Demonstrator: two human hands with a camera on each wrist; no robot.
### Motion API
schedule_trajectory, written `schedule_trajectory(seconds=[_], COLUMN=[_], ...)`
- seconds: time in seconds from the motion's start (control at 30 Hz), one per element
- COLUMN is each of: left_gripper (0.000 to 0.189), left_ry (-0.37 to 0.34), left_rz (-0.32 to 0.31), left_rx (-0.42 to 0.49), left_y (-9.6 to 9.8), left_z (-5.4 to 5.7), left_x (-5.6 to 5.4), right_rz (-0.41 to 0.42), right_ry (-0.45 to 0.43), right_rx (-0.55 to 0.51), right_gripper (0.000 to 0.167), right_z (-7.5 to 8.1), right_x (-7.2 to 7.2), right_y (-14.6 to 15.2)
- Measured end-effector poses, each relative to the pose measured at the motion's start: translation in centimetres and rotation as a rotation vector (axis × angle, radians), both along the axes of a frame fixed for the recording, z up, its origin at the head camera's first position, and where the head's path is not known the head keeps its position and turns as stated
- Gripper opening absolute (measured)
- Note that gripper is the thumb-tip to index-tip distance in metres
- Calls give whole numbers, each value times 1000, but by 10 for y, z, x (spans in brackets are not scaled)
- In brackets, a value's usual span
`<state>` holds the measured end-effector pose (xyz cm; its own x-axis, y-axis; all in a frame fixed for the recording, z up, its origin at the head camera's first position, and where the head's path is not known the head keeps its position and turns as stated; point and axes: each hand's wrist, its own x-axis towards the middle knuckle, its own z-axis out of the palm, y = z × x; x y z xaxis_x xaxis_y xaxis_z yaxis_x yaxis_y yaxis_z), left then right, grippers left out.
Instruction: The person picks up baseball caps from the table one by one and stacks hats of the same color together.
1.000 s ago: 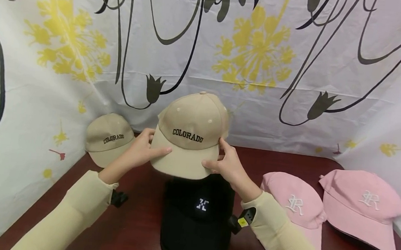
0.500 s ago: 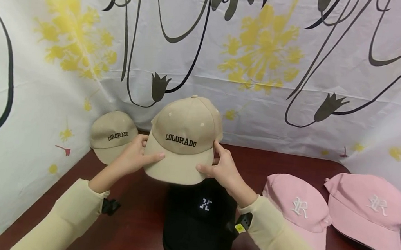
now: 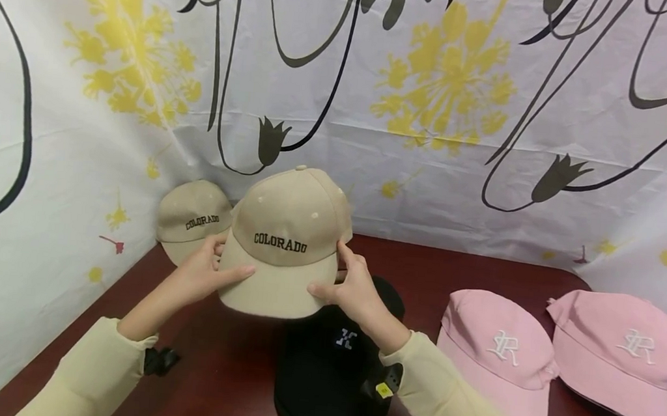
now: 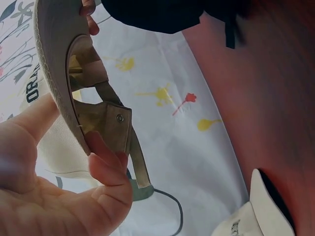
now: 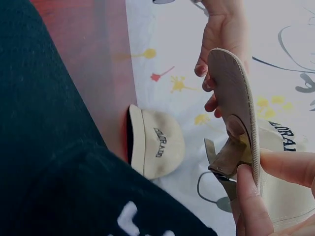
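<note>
Both hands hold a beige baseball cap (image 3: 280, 243) with COLORADO lettering, raised off the table with its brim facing the person. The left hand (image 3: 202, 269) pinches the brim's left side, thumb on top and fingers beneath. On the opposite side the right hand (image 3: 359, 291) grips the brim the same way. From below, the left wrist view shows the cap's underside and back strap (image 4: 118, 120). A second beige COLORADO cap (image 3: 191, 220) sits at the far left corner, partly behind the held one. Below the right hand lies a black cap (image 3: 326, 377) with a white logo.
Two pink caps stand at the right: one nearer the middle (image 3: 499, 338), another (image 3: 622, 355) near the table's right edge. A patterned cloth (image 3: 338, 149) hangs along the back and sides of the dark red table (image 3: 225, 382).
Both hands have carried the beige cap left and slightly down, toward the other beige cap, which it now partly overlaps. More of the black cap's right side shows.
</note>
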<state>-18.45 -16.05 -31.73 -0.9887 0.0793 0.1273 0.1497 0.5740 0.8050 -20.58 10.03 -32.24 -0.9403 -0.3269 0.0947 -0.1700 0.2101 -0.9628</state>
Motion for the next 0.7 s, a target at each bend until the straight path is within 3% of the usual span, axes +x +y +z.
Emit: schedule_trajectory(seconds=[0.2,0.7], left_gripper=[86,78], left_ry=[-23,-10], left_rz=[20,55], left_rx=[9,-76], left_y=[-10,-38], left_z=[-4,-18], left_x=[11,33], right_rz=[42,103], right_ry=[22,36], right_rx=[-8,-16], right_gripper=[91,92], right_z=[-5,-26], right_x=[3,13], right_y=[-10,-38])
